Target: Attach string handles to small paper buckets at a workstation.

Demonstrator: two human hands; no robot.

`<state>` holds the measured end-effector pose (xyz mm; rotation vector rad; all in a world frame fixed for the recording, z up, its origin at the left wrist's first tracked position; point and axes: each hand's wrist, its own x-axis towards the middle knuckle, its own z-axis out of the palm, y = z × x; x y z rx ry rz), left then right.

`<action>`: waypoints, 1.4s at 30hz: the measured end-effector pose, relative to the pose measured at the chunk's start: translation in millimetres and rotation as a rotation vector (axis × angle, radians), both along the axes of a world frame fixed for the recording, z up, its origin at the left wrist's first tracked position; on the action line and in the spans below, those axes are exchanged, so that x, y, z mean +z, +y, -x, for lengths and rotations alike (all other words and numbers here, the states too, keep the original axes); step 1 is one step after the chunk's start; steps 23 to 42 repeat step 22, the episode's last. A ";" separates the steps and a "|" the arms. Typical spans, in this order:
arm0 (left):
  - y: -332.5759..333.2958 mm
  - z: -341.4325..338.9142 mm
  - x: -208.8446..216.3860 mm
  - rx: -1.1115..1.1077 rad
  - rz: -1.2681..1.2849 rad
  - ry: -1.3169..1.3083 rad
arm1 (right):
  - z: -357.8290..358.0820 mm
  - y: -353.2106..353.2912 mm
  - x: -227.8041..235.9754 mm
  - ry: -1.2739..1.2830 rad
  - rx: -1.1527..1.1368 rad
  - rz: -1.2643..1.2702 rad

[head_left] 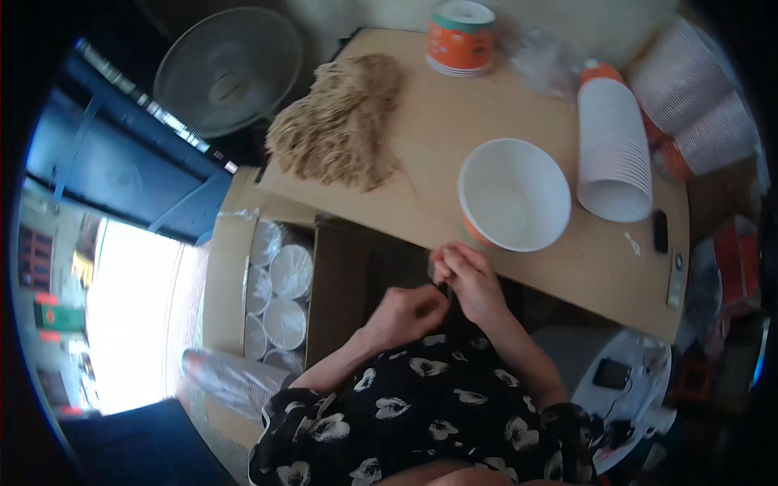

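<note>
Fingers of both hands meet at the near edge of the desk (454,121), just below the white paper bowl (514,194). The right hand (470,279) has its fingertips pressed together on a small, thin dark thing that pokes up at about (431,263); it is too small to tell what it is. The left hand (408,312) is curled closed beside it, its knuckles touching the right hand; whether it shares the pinch I cannot tell.

The bowl stands upright and looks empty, white inside with an orange outer wall, close to the fingers but not touched by them. To its right a long stack of nested white cups (613,150) lies on its side, and further stacks (693,93) lie beyond it at the desk's far right corner. A heap of thin pale wooden sticks (344,121) lies on the left part of the desk, well apart from the hands. An orange tub (460,36) stands at the far edge.

Judging from this, one bowl is set out and unfilled, while the stacks remain full, so most of the work seems left.

Below the desk's left end, a cardboard box (223,267) holds wrapped white lids or cups (284,292).
</note>
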<state>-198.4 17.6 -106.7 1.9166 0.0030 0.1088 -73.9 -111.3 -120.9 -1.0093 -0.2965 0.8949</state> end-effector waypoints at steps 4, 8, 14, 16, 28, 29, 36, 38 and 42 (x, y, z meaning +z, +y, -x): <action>-8.0 15.4 -42.1 -0.273 -0.122 -0.061 | 19.6 -13.2 26.7 0.006 -0.076 0.020; -17.7 26.2 -72.7 -0.428 -0.370 0.001 | 30.2 -23.1 37.8 -0.172 -0.220 -0.032; -1.1 28.0 -9.0 -0.528 -0.533 -0.061 | 46.0 -42.0 49.1 -0.350 -0.302 -0.055; 8.0 26.8 45.7 -0.263 -0.019 -0.474 | 51.0 -56.1 45.7 -0.473 -0.352 0.083; -39.4 42.3 162.2 -0.026 0.589 -0.981 | 61.4 -71.3 66.6 -0.489 -0.382 0.181; -39.4 42.3 162.2 -0.026 0.589 -0.981 | 61.4 -71.3 66.6 -0.489 -0.382 0.181; -39.4 42.3 162.2 -0.026 0.589 -0.981 | 61.4 -71.3 66.6 -0.489 -0.382 0.181; -39.4 42.3 162.2 -0.026 0.589 -0.981 | 61.4 -71.3 66.6 -0.489 -0.382 0.181; -39.4 42.3 162.2 -0.026 0.589 -0.981 | 61.4 -71.3 66.6 -0.489 -0.382 0.181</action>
